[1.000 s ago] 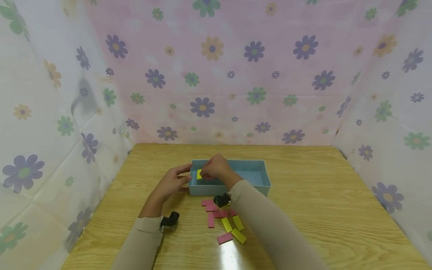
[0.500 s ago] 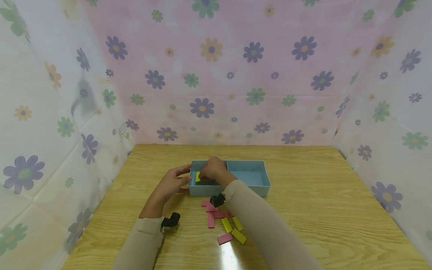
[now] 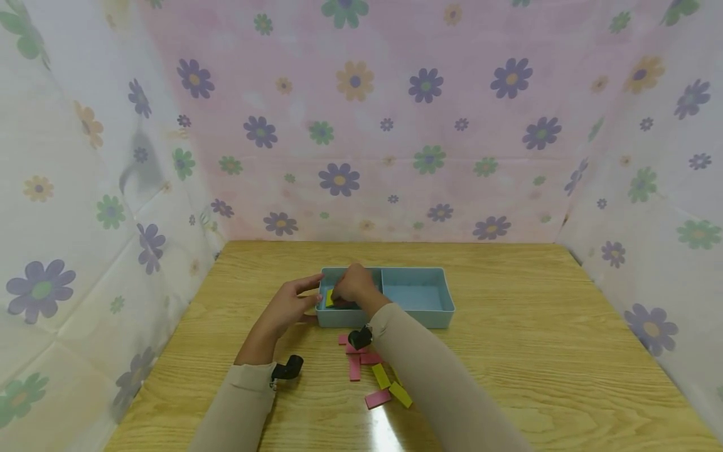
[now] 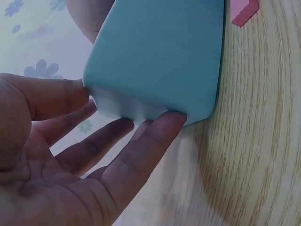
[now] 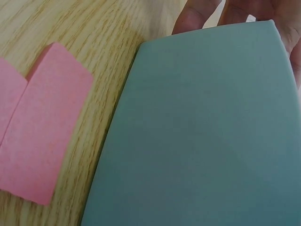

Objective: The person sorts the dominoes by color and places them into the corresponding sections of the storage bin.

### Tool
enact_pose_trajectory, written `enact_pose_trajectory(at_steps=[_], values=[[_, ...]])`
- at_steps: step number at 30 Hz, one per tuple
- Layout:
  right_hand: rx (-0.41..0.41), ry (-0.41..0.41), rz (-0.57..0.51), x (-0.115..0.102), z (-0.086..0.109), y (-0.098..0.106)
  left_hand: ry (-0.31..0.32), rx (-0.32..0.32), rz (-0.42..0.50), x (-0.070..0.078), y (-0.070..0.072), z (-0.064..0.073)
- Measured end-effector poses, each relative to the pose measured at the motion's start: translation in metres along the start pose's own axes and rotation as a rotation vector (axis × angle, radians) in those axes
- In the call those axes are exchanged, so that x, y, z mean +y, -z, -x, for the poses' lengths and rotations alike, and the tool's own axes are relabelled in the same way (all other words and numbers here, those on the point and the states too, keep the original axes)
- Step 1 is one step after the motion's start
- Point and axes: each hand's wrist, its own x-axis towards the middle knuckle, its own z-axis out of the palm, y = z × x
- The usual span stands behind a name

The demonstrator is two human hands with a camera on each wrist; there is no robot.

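Note:
A light blue box [image 3: 418, 311] with a divider and two compartments stands on the wooden table. My left hand [image 3: 287, 307] touches the box's left end, its fingers extended along the outer wall. The left wrist view shows those fingertips [image 4: 171, 120] against the end wall. My right hand [image 3: 354, 285] is down inside the left compartment, fingers curled, pinching a yellow block [image 3: 329, 297] close to the left wall. In the right wrist view the box's front wall [image 5: 197, 127] hides the right hand and the block.
In front of the box lie several pink blocks [image 3: 354, 368] and yellow blocks [image 3: 381, 376], partly under the right forearm. One pink block [image 3: 378, 398] is nearest me. A flowered curtain [image 3: 361, 125] surrounds the table [image 3: 536, 326].
My right hand has moved a little left and lower into the left compartment with the yellow block, uncovering the divider. My left hand has stayed at the box's end.

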Motion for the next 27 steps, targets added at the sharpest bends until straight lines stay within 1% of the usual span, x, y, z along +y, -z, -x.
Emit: enact_pose_trajectory(at_steps=[2,6,12,21,27], values=[[0.011,-0.001,0.01,-0.0004,0.0004,-0.0001,-0.001,0.0,0.0,-0.0003,0.0001,-0.0003],[0.016,-0.016,-0.009,-0.0002,0.0002,-0.0008,-0.005,0.002,-0.008,-0.0012,0.0004,-0.0009],[0.008,-0.05,-0.123,0.0004,-0.0008,-0.0014,-0.009,0.003,-0.012,-0.002,0.001,-0.0009],[-0.049,-0.077,-0.35,0.0031,-0.0033,-0.0048,-0.003,-0.001,-0.002,-0.0004,0.0004,0.0001],[-0.082,-0.074,-0.427,0.0033,-0.0005,-0.0025,0.007,-0.001,0.006,0.0016,-0.0001,0.0001]])
